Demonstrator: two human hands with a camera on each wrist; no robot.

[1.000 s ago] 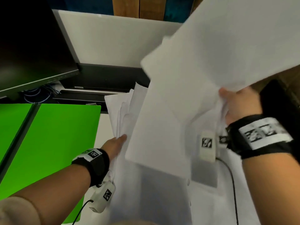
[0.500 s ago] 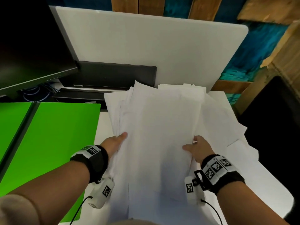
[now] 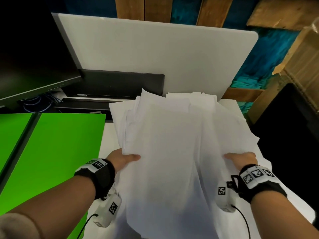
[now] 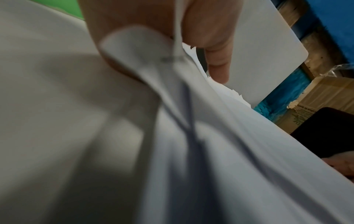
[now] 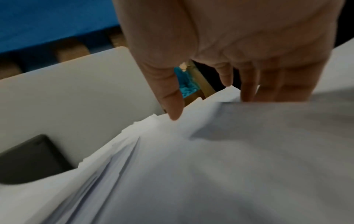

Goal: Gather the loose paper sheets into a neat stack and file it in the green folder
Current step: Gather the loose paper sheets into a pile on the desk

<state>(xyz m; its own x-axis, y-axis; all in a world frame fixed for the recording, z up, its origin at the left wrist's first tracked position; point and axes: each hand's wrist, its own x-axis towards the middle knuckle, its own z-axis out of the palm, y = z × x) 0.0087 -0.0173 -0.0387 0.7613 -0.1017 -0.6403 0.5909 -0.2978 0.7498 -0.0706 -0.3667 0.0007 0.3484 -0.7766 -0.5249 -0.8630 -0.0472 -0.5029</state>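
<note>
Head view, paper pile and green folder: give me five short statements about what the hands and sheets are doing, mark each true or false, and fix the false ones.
1. The loose white paper sheets already lie inside the flat bright green folder. False: they lie beside it, on the white desk.
2. The left hand holds the pile's left edge, thumb on top. True.
3. The right hand is raised above the desk holding one sheet. False: it is down at the pile's right side, fingers under the sheets.
4. The sheets' far edges are uneven, not yet squared. True.
5. The green folder lies to the right of the pile. False: it lies to the left.
</note>
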